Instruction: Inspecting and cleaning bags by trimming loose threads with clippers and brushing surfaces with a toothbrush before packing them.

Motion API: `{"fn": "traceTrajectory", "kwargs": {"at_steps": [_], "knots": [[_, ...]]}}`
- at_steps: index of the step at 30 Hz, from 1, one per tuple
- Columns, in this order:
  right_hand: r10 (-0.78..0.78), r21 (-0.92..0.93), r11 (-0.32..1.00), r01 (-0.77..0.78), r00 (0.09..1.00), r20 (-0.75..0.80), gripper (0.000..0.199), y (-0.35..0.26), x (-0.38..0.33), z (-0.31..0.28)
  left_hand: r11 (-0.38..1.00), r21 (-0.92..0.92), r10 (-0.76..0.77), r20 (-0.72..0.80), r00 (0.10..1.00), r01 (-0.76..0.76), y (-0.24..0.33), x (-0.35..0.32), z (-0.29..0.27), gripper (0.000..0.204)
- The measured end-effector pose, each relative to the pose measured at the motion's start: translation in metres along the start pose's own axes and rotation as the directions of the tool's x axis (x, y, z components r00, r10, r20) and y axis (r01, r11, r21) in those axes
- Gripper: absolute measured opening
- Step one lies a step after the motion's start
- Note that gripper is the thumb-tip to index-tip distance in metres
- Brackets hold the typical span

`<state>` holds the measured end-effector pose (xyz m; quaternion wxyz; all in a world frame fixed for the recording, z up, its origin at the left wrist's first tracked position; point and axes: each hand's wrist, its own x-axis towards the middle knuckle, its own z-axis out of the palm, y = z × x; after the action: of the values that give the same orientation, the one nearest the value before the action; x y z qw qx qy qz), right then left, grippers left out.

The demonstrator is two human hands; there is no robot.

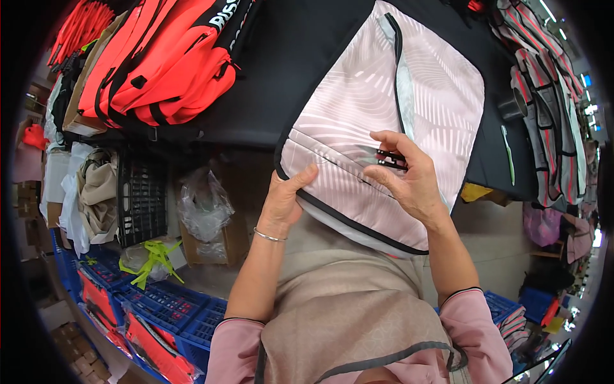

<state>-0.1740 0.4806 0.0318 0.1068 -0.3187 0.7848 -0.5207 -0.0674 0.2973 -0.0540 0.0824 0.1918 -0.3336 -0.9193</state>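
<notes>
A pale pink fabric bag piece [339, 109] with white line patterns and black edge binding lies over the table's front edge, its near end toward my lap. A black-edged opening runs down its upper part, and a narrow seam strip crosses its lower half. My left hand [284, 201] grips the bound left edge, thumb on top and fingers hidden beneath. Over the seam strip, my right hand [416, 182] is closed around small black thread snips [391, 160]. Their blades point left, close above the fabric; whether they touch it I cannot tell.
Bright red-orange bags [166, 70] are piled at the left of the black table [281, 70]. To the right are a dark cup [511, 104], a green-and-white brush [508, 153] and stacked striped bags [543, 121]. A black crate [144, 198] and blue crates [163, 307] stand lower left.
</notes>
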Motion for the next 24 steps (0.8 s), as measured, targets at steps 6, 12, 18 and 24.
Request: {"fn": "traceTrajectory", "kwargs": {"at_steps": [6, 12, 18, 24], "knots": [[-0.190, -0.305, 0.931, 0.203, 0.979, 0.072, 0.027, -0.002, 0.009, 0.000, 0.997, -0.067, -0.026, 0.042, 0.999, 0.029, -0.002, 0.004, -0.006, 0.043], [-0.409, -0.460, 0.742, 0.488, 0.873, 0.267, 0.025, -0.002, 0.036, -0.003, 0.995, -0.090, -0.033, 0.051, 0.998, 0.037, -0.003, 0.006, -0.008, 0.042], [-0.428, -0.398, 0.703, 0.589, 0.798, 0.425, 0.023, 0.001, 0.057, -0.008, 0.993, -0.103, -0.048, 0.073, 0.996, 0.056, -0.003, 0.007, -0.012, 0.044], [-0.459, -0.310, 0.696, 0.648, 0.733, 0.502, 0.023, 0.010, 0.067, -0.010, 0.990, -0.116, -0.075, 0.070, 0.995, 0.082, -0.003, 0.008, -0.013, 0.047]]}}
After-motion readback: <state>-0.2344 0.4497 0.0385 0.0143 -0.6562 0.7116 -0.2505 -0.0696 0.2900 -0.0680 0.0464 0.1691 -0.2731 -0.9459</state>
